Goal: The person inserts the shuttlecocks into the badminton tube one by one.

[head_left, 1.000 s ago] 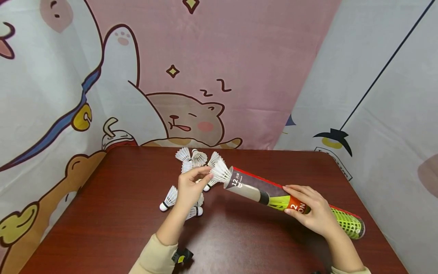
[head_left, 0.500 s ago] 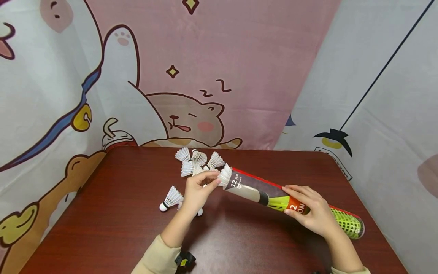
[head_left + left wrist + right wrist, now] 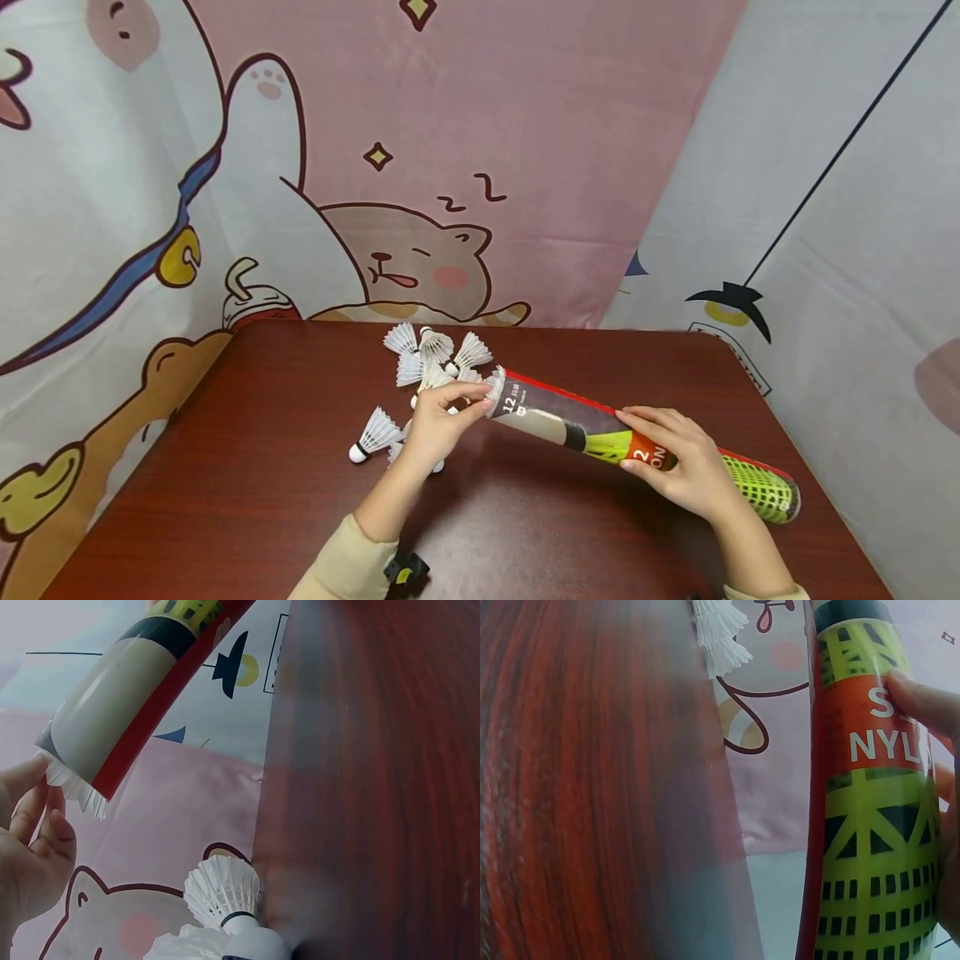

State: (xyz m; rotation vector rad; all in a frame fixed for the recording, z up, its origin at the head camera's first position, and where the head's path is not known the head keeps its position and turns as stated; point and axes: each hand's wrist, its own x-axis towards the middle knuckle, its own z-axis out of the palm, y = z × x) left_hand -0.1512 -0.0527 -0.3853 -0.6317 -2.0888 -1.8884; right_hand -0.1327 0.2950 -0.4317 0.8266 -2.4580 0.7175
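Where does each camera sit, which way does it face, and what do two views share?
Head: worn on the head, facing forward and down over the tabletop; left hand, right hand, forearms and sleeves show.
Left wrist: worn there, facing the mouth of the shuttlecock tube; part of that hand shows.
Right wrist: worn there, facing the tube's printed side; part of that hand shows.
Shared: both wrist views show the tube and loose shuttlecocks.

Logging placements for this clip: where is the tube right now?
In the head view, the tube slants right of centre, held in the right grip, its left end beside the left grip.
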